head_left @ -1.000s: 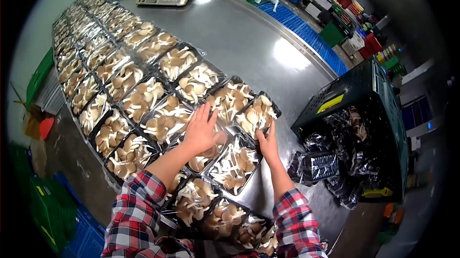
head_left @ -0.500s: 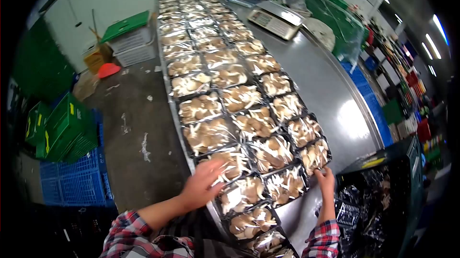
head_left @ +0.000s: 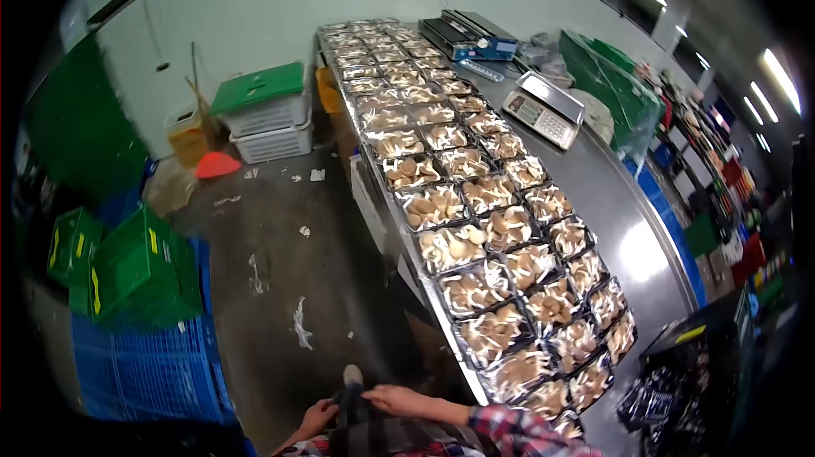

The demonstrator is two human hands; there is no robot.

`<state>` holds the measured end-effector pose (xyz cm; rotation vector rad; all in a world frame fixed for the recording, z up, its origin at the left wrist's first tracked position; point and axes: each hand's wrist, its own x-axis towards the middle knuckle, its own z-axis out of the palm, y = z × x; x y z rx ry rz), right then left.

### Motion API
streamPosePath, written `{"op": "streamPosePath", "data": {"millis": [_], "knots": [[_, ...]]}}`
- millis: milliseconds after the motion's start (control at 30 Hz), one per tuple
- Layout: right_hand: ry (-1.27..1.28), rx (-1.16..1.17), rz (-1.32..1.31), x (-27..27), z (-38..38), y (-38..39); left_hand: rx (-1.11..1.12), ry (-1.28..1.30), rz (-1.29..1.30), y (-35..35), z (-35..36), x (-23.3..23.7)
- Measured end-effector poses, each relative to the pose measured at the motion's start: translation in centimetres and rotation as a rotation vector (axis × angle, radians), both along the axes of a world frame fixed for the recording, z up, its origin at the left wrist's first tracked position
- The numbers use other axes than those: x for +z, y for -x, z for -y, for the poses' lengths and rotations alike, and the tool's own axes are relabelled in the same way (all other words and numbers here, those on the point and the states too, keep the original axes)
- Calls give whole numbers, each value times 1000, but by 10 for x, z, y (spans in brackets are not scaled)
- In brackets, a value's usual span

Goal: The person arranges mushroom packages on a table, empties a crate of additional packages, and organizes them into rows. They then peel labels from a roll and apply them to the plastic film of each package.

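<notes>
Both hands are low in front of my body, off the table, against the dark striped apron (head_left: 358, 433). My left hand (head_left: 317, 417) is closed at the cloth's left edge. Beside it, my right hand (head_left: 397, 400) has its fingers curled together by the cloth; whatever they pinch is hidden. Film-wrapped black trays of brown and white mushrooms (head_left: 491, 331) lie in long rows on the steel table (head_left: 586, 172), to the right of my hands and apart from them.
A scale with a keypad (head_left: 543, 110) and a dark machine (head_left: 469, 36) stand at the table's far end. A dark crate (head_left: 679, 380) with black plastic is at the right. Left are green crates (head_left: 144, 266) on blue pallets (head_left: 140, 372) and lidded white bins (head_left: 267, 117); scraps litter the floor.
Both hands have left the mushroom trays and come down to my waist. The camera view has swung left, so the table now appears farther right.
</notes>
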<state>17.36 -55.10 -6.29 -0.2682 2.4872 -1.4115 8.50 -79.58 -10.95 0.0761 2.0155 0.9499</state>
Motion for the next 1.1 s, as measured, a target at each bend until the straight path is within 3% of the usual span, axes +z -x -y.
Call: {"op": "streamPosePath", "data": {"millis": [33, 67, 133, 200, 267, 300, 367, 400, 467, 500, 600, 667, 733, 767, 833, 867, 933, 967, 1033, 1067, 1100], "knots": [[-51, 299, 477, -16, 0, 20, 19, 4, -26, 18, 7, 1], [569, 35, 573, -47, 0, 13, 44, -4, -64, 40, 16, -7], [381, 56, 563, -61, -14, 38, 58, 8, -19, 73, 34, -29], [411, 28, 653, -98, -31, 43, 205, 88, 176, 115, 46, -64], [37, 35, 600, -41, -56, 80, 106, 29, 47, 150, 36, -46], [-27, -79, 717, -32, -62, 97, 69, -10, -18, 170, 25, -40], [-165, -244, 958, -28, -72, 137, 237, -105, -136, 217, 3, -68], [-82, -308, 964, -40, -79, 159, 359, -140, -195, 233, -11, -58], [57, -362, 999, -78, -99, 209, 314, -189, -270, 290, -54, -21], [36, -143, 716, -81, -114, 248, 319, -235, -254, 314, -69, -17], [-107, -279, 952, -89, -139, 376, 233, -197, -215, 396, -88, -27], [192, -267, 1030, -84, -166, 429, 175, -161, -140, 433, -88, -20], [195, -132, 1145, -63, -171, 503, 100, -182, -26, 475, -86, 13], [39, -10, 1204, -52, -170, 543, 114, -185, 193, 495, -83, 36], [-172, 127, 1223, -46, -175, 602, 201, -336, 57, 511, -75, 8], [-71, 183, 1080, -83, -191, 614, 221, -410, 4, 518, -70, -8], [75, 139, 940, -59, -199, 651, 138, -355, -201, 545, -62, -33], [147, 124, 869, -46, -204, 671, 128, -113, -216, 562, -68, -30], [-99, 126, 1396, -131, -201, 706, 285, -93, -69, 611, -62, -38], [-202, -50, 1500, -112, -182, 741, 504, -287, 111, 647, -54, -60], [-199, -91, 1399, -112, -178, 761, 460, -193, 122, 682, -47, -78]]}}
